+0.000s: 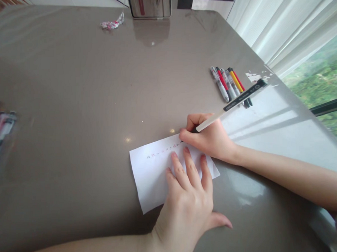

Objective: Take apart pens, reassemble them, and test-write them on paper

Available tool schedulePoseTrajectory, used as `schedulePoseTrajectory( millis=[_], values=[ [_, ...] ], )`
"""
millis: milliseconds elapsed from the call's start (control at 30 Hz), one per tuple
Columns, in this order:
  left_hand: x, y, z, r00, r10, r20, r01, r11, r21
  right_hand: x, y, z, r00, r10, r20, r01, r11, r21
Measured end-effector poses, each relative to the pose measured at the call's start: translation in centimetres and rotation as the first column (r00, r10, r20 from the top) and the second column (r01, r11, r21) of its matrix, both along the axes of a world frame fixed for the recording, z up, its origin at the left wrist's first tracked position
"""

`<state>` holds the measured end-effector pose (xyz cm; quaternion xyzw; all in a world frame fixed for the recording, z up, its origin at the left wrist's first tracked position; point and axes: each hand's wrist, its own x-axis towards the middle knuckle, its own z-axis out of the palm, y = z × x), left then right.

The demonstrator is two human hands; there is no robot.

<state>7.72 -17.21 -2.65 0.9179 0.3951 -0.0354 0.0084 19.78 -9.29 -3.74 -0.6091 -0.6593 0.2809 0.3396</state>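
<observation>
A white sheet of paper (151,179) lies at a slant on the table, with a row of small faint characters near its upper edge. Palm down, my left hand (189,196) rests on the paper with its fingers spread; the thumb reaches past the lower edge onto the table. My right hand (211,138) grips a pen (229,106) with a whitish barrel and a black label. The pen leans up to the right, its tip at the end of the written row. My right fingers partly hide the tip.
Several pens and markers (230,83) lie side by side at the right, behind the held pen. More pens (0,131) sit at the left edge. A crumpled wrapper (112,23) and a shiny metallic box (150,4) are at the far side. White curtains (289,18) hang along the right.
</observation>
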Motion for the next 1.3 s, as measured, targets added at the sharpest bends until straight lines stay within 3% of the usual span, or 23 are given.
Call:
schedulePoseTrajectory(
  millis=[433, 700, 1300],
  values=[
    [0.20, 0.02, 0.90, 1.000, 0.011, -0.013, -0.012, 1.000, -0.021, 0.07, 0.03, -0.08, 0.999, 0.033, 0.004, -0.033, 0.999, 0.014],
    [0.19, -0.04, 0.79, 1.000, 0.015, -0.028, -0.015, 1.000, 0.009, 0.06, 0.20, -0.20, 0.999, -0.049, -0.008, 0.049, 0.999, 0.022],
    [0.23, 0.00, 0.77, 1.000, 0.016, -0.006, -0.016, 1.000, -0.009, 0.04, 0.13, -0.13, 1.000, -0.025, 0.005, 0.025, 0.999, 0.026]
  ],
)
